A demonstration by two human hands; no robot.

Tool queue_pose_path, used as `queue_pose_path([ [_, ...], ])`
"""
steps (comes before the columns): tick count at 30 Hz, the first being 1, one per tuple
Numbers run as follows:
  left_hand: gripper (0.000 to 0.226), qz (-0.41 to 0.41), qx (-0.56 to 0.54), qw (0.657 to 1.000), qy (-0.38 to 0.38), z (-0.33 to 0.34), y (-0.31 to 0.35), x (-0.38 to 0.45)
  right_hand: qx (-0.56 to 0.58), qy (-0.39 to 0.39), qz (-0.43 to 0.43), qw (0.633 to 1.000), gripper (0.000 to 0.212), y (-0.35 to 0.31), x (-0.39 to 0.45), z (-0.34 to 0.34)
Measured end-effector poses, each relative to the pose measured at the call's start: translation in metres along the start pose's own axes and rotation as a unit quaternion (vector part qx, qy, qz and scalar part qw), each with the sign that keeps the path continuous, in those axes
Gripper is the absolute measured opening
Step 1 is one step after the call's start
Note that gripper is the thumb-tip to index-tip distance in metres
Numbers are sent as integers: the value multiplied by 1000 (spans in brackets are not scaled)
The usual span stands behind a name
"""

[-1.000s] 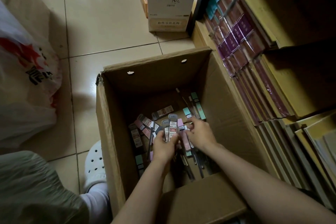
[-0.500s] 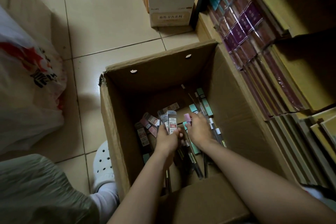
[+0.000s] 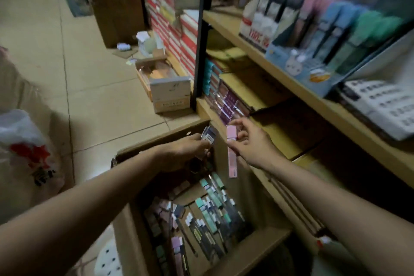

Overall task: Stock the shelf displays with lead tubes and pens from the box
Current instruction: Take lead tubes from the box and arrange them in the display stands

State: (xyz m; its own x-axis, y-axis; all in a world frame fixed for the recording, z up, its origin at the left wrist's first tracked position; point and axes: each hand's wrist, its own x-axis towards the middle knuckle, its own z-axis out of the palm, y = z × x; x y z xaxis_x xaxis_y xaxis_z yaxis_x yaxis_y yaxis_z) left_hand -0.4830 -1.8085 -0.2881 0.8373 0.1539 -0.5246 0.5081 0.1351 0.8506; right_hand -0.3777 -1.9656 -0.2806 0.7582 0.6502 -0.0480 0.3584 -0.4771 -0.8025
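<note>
Head view, blurred by motion. Tiled floor point(image 3: 89, 87) fills the ground to the left of both hands. Wooden shelf unit point(image 3: 291, 78) rises to the right of the hands, its boards running away up the frame. On the upper board, well above and right of the right hand, stands a display box point(image 3: 313, 36) with packs in grey, pink, blue and green; print on it unreadable. Lower board just beyond the right hand carries purple-labelled packs point(image 3: 228, 101).

Open cardboard box point(image 3: 125, 219) sits on the floor directly under both forearms, against the shelf base. Its bottom holds a loose heap of lead tubes and pens point(image 3: 201, 222) in green, pink and dark colours, below and nearer the camera than the hands. Plastic bag point(image 3: 24, 141) with red print lies far left of the left hand. Small white carton point(image 3: 170, 96) stands on the floor beyond the hands, beside the black shelf post.

Left hand point(image 3: 186, 152) is raised over the box's far edge, fingers curled round a small bundle of dark tubes point(image 3: 208, 135) whose ends stick out past the fingertips. Right hand point(image 3: 248, 141) is beside it, just apart, thumb and fingers pinching the upper end of a pink lead tube point(image 3: 231, 154), which hangs nearly upright below the grip, over the box's right wall.
</note>
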Motion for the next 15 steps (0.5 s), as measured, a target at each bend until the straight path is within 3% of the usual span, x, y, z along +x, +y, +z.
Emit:
queue_pose_path([
  [5, 17, 130, 59, 988, -54, 11, 75, -13, -25, 99, -58, 993, 33, -49, -29, -71],
  [10, 31, 249, 41, 962, -105, 30, 125, -19, -82, 185, -86, 976, 35, -85, -52, -130],
  [15, 38, 298, -16, 945, -135, 49, 159, -10, -103, 267, -89, 954, 38, -115, -52, -187],
])
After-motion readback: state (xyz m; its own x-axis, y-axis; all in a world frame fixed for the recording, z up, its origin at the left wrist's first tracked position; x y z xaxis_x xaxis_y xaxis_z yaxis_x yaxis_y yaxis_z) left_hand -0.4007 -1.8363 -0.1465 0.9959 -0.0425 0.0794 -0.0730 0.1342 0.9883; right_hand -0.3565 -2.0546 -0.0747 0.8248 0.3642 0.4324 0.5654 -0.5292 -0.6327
